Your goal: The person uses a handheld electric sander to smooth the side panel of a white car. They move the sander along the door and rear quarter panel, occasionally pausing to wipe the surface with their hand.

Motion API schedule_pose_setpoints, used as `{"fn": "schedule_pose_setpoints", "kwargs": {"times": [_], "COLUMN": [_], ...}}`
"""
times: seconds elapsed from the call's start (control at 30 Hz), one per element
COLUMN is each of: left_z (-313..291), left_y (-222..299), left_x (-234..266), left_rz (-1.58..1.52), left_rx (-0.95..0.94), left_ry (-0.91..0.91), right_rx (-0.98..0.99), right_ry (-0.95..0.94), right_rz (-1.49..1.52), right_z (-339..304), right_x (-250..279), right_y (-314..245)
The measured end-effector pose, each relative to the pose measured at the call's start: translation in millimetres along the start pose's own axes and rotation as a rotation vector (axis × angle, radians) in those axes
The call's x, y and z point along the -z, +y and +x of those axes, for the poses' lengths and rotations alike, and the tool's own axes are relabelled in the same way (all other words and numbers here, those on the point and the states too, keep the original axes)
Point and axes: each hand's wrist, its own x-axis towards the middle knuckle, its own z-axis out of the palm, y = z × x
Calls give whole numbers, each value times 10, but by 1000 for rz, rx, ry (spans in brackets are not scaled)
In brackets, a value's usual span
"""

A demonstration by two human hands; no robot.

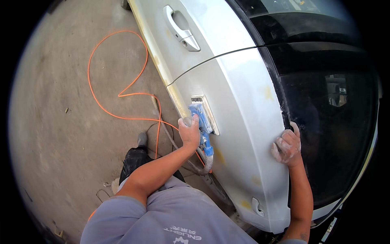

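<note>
My left hand point(190, 134) is wrapped round a blue power sander point(206, 132). Its rectangular pad point(210, 114) lies against the silver car's rear door point(235, 134), below the seam with the front door. A ribbed grey hose point(209, 162) leaves the sander's near end and bends down toward the ground. My right hand point(289, 146), whitened with dust, leans on the door's upper edge beside the dark window point(329, 134). Its fingers are bent and somewhat apart, with nothing visible in them.
An orange air hose point(89, 77) loops over the concrete floor point(53, 134) left of the car and crosses the grey hose near my shoe point(142, 139). Yellowish patches point(219, 155) mark the door. A silver door handle point(178, 28) projects farther ahead.
</note>
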Motion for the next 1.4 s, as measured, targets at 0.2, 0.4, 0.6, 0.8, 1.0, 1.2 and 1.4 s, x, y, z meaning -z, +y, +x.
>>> {"fn": "schedule_pose_setpoints", "kwargs": {"times": [0.2,0.4,0.6,0.8,1.0,1.2,1.4], "left_z": [-37,645,-244,-153,647,-441,177], "left_y": [-165,581,76,-109,89,346,323], "left_x": [-41,67,15,-23,2,48,10], "left_rz": [12,-106,18,23,5,68,19], "left_rx": [-21,42,-62,-77,15,-126,-79], "left_ry": [3,16,-47,-50,83,-102,16], "right_rx": [2,-20,-13,-10,1,-2,-3], "right_ry": [10,-19,-10,17,-1,5,12], "right_rz": [8,5,8,23,11,19,25], "right_z": [-1,-12,11,-51,8,-6,-27], "right_x": [17,34,44,-3,44,49,24], "right_y": [-17,-11,16,13,9,-2,9]}}
